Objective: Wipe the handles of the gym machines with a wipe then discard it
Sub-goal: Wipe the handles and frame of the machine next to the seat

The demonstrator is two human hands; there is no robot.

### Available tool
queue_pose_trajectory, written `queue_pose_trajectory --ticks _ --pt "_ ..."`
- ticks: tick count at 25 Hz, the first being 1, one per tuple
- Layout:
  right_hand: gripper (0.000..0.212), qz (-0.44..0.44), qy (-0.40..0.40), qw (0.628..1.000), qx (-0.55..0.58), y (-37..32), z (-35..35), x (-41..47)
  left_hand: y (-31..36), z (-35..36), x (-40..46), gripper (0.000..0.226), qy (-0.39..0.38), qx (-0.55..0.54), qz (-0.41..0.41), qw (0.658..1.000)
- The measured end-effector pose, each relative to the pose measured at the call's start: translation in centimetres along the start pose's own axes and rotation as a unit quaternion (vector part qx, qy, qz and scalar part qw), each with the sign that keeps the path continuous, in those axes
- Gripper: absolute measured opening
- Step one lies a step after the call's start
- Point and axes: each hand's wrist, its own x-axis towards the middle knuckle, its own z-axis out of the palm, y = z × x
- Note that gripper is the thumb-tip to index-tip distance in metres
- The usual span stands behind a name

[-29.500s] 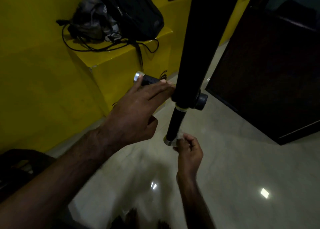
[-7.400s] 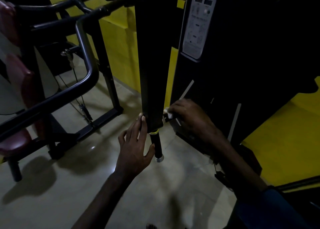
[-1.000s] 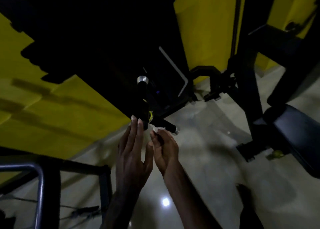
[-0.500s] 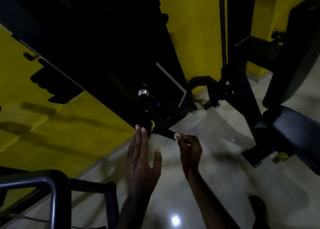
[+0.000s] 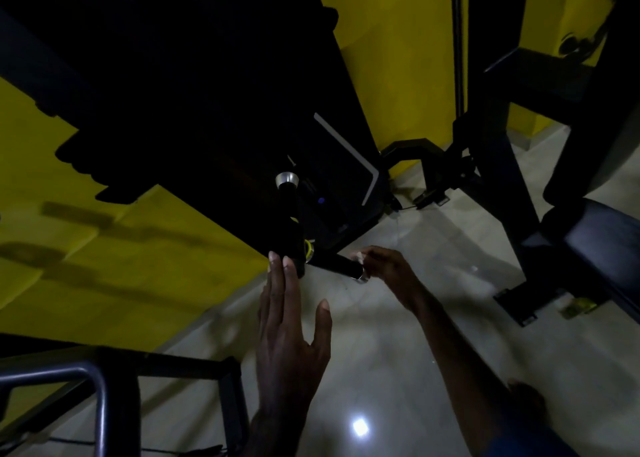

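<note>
The small crumpled white wipe (image 5: 357, 256) sat pinched between the curled fingertips of the right hand (image 5: 384, 264), just above the chrome-capped end of the short black cylindrical handle (image 5: 337, 265) that jutted sideways from the dark machine arm (image 5: 294, 242). The wipe was at the handle's outer end; whether it touched the grip could not be told. The left hand (image 5: 291, 328) was flat and open, fingers straight and close together with the thumb spread wide, its fingertips (image 5: 275, 257) resting against the bottom of the machine arm beside a yellow ring.

A second black handle with a chrome cap (image 5: 287, 188) pointed upward behind. The black weight-stack housing (image 5: 207, 93) filled the upper left against a yellow wall (image 5: 398, 58); a black padded bench (image 5: 602, 248) stood to the right on the pale glossy tiled floor (image 5: 381, 370), and a grey steel tube frame (image 5: 93, 397) crossed the lower left.

Half a second earlier the right hand had been at the handle's tip too; the handle now showed more clearly beneath it.
</note>
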Motion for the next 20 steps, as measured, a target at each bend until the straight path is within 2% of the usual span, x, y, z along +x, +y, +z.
queue_pose_trajectory --ticks 2,4,6,8,12,14,16,20 --pt "0.03 0.058 -0.069 0.988 0.124 0.2 0.2 0.7 0.0 0.0 0.0 0.084 -0.003 0.004 -0.004 1.0" --pt "0.022 0.124 -0.084 0.951 0.271 0.4 1.4 0.8 0.0 0.0 0.0 0.084 -0.001 0.008 -0.006 1.0" --pt "0.018 0.201 -0.024 0.889 0.41 1.2 2.9 0.2 -0.2 -0.1 0.0 0.083 0.0 0.01 0.003 1.0" --pt "0.02 0.214 0.035 0.838 0.501 2.1 4.7 -1.0 -0.3 -0.2 0.1 0.083 -0.004 0.012 0.008 1.0" --pt "0.022 0.165 0.106 0.802 0.565 2.2 6.7 -4.1 -0.4 -0.2 0.2 0.084 -0.007 0.014 0.014 1.0" --pt "0.031 0.15 0.13 0.813 0.547 2.3 6.9 -5.2 -0.5 -0.2 0.1 0.084 -0.003 0.013 0.018 1.0" --pt "0.03 0.115 0.161 0.845 0.497 2.6 7.3 -6.2 -0.5 -0.2 0.1 0.084 -0.006 0.01 0.018 1.0" --pt "0.017 0.058 0.258 0.917 0.298 2.0 7.3 -6.5 -0.7 -0.2 0.2 0.084 -0.004 0.012 0.018 1.0"
